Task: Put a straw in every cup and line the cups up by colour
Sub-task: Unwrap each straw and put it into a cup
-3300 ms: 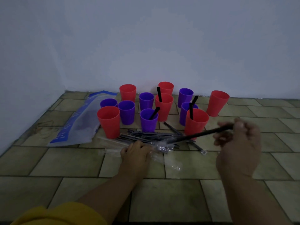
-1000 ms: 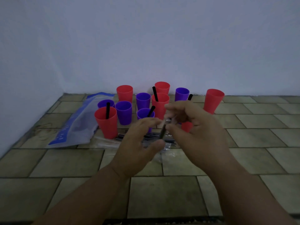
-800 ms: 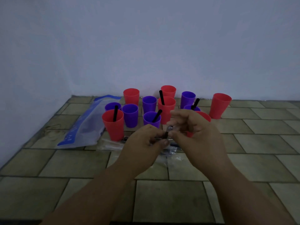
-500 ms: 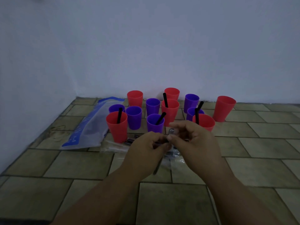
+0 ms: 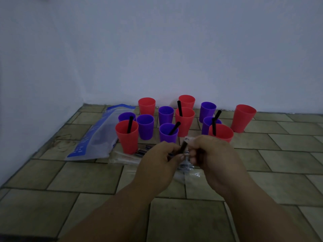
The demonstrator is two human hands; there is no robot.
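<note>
Short of the cups (image 5: 168, 136), left hand (image 5: 157, 165) and right hand (image 5: 215, 159) pinch a straw (image 5: 183, 147).

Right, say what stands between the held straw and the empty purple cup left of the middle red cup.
The front purple cup, with a leaning straw in it, stands directly between the held straw and that empty purple cup. Nothing covers the empty cup's mouth from above.
</note>
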